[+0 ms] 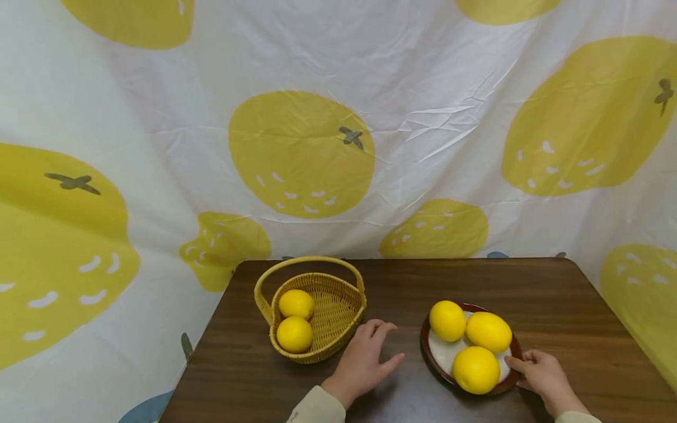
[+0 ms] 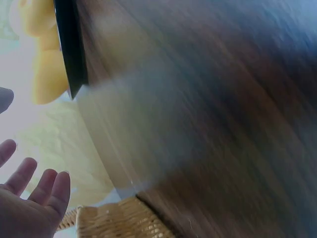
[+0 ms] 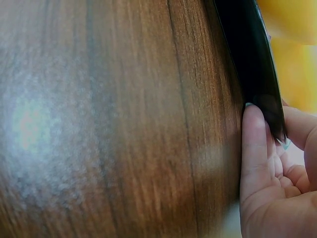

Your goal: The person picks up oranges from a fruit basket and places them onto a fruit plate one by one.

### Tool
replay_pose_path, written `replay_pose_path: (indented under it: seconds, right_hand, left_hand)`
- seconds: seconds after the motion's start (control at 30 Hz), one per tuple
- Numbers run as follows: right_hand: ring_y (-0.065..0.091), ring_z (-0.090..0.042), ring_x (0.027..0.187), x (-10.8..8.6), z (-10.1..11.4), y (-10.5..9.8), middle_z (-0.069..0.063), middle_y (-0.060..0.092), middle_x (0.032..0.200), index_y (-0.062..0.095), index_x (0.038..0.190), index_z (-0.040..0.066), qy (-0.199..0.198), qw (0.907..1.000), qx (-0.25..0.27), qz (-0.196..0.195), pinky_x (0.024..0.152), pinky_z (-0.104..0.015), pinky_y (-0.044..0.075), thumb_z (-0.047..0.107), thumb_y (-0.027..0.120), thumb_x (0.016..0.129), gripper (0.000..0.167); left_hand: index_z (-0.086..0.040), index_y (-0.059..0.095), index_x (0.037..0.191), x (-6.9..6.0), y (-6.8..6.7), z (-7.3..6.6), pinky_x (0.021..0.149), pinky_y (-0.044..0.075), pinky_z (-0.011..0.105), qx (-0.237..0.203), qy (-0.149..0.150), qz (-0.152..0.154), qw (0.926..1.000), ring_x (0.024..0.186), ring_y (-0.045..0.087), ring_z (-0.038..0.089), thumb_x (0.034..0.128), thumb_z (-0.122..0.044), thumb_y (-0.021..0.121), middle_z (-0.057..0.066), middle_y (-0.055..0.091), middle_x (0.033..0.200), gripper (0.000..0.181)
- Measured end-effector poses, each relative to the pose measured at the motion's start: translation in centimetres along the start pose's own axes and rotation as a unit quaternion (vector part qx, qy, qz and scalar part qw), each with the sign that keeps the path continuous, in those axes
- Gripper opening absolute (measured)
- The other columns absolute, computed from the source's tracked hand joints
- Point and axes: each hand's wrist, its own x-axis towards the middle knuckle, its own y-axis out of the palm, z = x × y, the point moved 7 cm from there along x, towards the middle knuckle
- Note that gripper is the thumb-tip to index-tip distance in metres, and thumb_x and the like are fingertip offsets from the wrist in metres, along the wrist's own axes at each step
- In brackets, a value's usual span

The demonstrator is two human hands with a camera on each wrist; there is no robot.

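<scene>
While pinching round brown-rimmed plate (image 1: 443, 351) of yellow fruits (image 1: 476, 370) with right hand (image 1: 546, 376) | holding left hand (image 1: 364, 359) wide near yellow wicker basket (image 1: 332, 311)

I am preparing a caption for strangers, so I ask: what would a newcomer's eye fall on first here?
Probably the huge fruit prints on the cloth behind the table. Next, three yellow fruits on the plate at right, its rim held by the right hand, and two more in the basket at left.
</scene>
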Motion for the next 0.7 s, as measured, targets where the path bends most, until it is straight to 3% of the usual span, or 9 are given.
replay_pose_path:
  seconds: [0.37, 0.7]
  right_hand:
    - [0.061, -0.015, 0.082, 0.0, -0.1, 0.1, -0.016, 0.056, 0.099, 0.05, 0.112, -0.013, 0.003, 1.0, 0.004, 0.003, 0.071, -0.03, 0.06, 0.029, 0.07, 0.095, 0.049]
    - [0.062, -0.016, 0.083, 0.0, 0.0, 0.1, -0.022, 0.054, 0.107, 0.047, 0.118, -0.016, 0.005, 0.9999, 0.002, 0.01, 0.072, -0.031, 0.06, 0.031, 0.071, 0.095, 0.057]
  left_hand:
    - [-0.019, 0.055, 0.135, -0.2, -2.1, 1.0, 0.096, 0.052, 0.038, 0.028, 0.025, -0.015, 0.9992, 0.111, 0.057, 0.019, 0.0961, -0.039, 0.068, 0.003, 0.058, 0.123, 0.045]
    - [-0.017, 0.055, 0.137, -0.6, -2.9, 3.0, 0.103, 0.05, 0.043, 0.013, -0.007, 0.0, 0.9999, 0.116, 0.054, 0.021, 0.0977, -0.035, 0.067, 0.004, 0.055, 0.125, 0.044]
